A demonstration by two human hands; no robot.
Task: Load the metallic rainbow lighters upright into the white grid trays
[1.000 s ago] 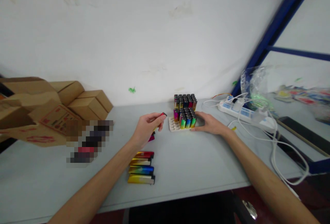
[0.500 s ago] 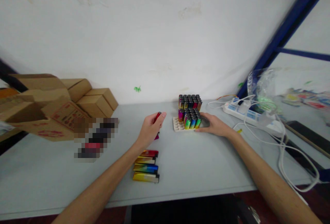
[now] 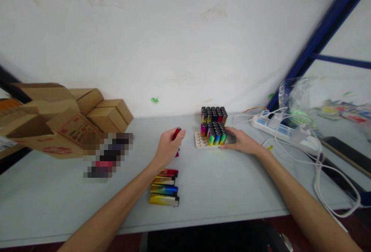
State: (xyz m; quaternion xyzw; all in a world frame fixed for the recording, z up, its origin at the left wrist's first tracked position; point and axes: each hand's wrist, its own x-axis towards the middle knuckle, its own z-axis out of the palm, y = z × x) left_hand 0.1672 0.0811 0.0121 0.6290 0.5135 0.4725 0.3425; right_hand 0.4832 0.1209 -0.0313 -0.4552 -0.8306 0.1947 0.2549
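My left hand (image 3: 169,145) is closed round a red lighter (image 3: 176,133), its dark top showing above the fingers. Below that hand, several lighters (image 3: 164,189) in yellow, blue and red lie side by side on the table; another one is partly hidden under the hand. My right hand (image 3: 240,140) grips the right side of a white holed tray (image 3: 199,140), thumb at its front edge and fingers behind. Upright coloured lighters (image 3: 217,138) fill the tray's right part, while holes show on its left. Behind it stands another block of upright lighters (image 3: 214,114).
Cardboard boxes (image 3: 66,116) stand at the left, with a blurred patch (image 3: 110,157) beside them. On the right are a white power strip (image 3: 286,132) with tangled cables, a phone (image 3: 348,153) and clear plastic wrap (image 3: 298,93). A wall rises behind the table.
The red lighter in my left hand has shifted and tilted slightly, with the hand a little lower. My right hand stays on the tray.
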